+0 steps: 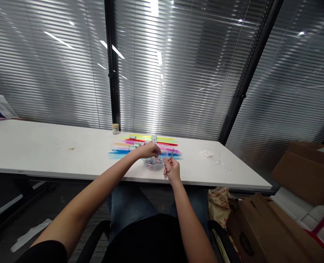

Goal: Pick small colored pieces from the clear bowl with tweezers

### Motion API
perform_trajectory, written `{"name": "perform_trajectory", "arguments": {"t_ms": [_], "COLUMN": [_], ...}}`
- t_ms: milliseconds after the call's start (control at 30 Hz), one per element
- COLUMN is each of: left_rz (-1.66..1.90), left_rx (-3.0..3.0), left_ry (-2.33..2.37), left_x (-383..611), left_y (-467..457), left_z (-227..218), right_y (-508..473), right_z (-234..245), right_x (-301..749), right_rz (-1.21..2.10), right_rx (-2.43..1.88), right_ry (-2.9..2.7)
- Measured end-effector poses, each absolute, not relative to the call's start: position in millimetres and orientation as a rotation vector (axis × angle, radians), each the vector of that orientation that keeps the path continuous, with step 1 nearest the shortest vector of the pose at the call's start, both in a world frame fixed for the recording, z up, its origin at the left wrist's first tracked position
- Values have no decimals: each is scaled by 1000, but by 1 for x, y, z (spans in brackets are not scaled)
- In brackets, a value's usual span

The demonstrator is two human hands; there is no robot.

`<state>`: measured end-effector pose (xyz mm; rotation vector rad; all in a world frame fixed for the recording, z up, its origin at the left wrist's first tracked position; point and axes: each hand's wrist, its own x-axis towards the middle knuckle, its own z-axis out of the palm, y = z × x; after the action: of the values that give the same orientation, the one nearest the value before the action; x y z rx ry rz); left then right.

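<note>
A clear bowl [154, 163] of small coloured pieces stands near the front edge of the white table [54, 149]. My left hand [148, 150] hovers over the bowl's far rim with its fingers curled down; what they hold is hidden. Just right of the bowl, my right hand [172, 171] is closed on small scissors [171, 157] that point up and away. Behind the bowl lie several long coloured straws [148, 140] in yellow, red, orange, pink and blue, with small labelled rolls on them.
A small tan jar [115, 128] stands at the table's back edge. Clear plastic wrapping [215, 159] lies to the right. Cardboard boxes [266, 226] and a paper bag [219, 204] crowd the floor at right. Window blinds fill the background. My chair's armrests sit below.
</note>
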<state>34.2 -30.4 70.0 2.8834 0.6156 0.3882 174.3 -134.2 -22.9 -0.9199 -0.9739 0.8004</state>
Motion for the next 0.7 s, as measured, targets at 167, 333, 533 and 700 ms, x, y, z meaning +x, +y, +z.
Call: {"name": "perform_trajectory", "arguments": {"t_ms": [167, 333, 533, 700], "left_rz": [331, 229, 143, 130], "left_rx": [2810, 2696, 2636, 2622], "left_ry": [616, 608, 624, 689], "left_x": [34, 34, 35, 34], "left_y": [-33, -42, -47, -44], "left_z": [70, 74, 76, 73], "right_y": [-134, -135, -134, -132], "right_z": [-23, -22, -23, -24], "right_x": [175, 174, 174, 174], "right_rz": [801, 805, 801, 801], "right_rx": [-921, -926, -922, -924], "right_ry": [-972, -969, -973, -973]}}
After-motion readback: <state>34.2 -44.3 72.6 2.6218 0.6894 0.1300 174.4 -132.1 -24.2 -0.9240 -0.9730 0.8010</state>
